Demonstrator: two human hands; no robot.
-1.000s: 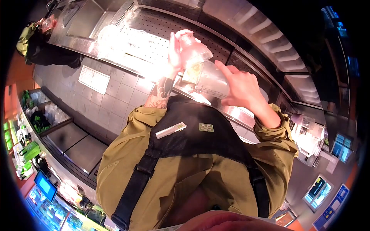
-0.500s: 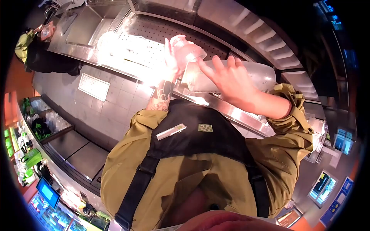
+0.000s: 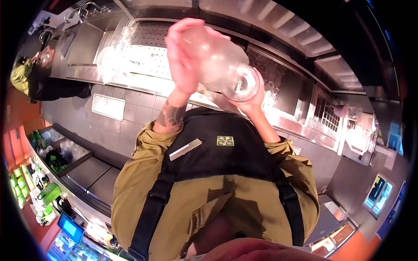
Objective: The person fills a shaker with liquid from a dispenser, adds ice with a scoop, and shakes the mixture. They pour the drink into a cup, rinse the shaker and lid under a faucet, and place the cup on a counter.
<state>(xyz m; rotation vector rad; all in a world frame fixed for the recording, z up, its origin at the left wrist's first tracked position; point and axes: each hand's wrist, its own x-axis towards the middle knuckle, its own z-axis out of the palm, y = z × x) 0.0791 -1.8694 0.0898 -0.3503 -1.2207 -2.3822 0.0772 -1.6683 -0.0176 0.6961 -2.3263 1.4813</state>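
Note:
A large translucent plastic shaker (image 3: 213,65) is tilted above the counter in front of my apron, its narrower end at the upper left and its round base towards the lower right. My left hand (image 3: 180,56) is closed around the narrower end, palm against its side. At the base, my right hand (image 3: 254,95) grips from the right and below; most of its fingers are hidden behind the shaker. The two parts seen earlier appear joined, though glare and blur hide the seam.
Beneath the shaker runs a steel counter with a perforated drain plate (image 3: 152,37), brightly lit. A sink (image 3: 89,50) lies to the left, where another person (image 3: 56,87) stands. A wire grid (image 3: 327,114) is set into the counter at right. A low cabinet (image 3: 93,182) stands behind.
The smaller top piece and the large cup, apart before, are now together as one shaker. My right hand has gone from the cup's near side to its base, and the base has swung down.

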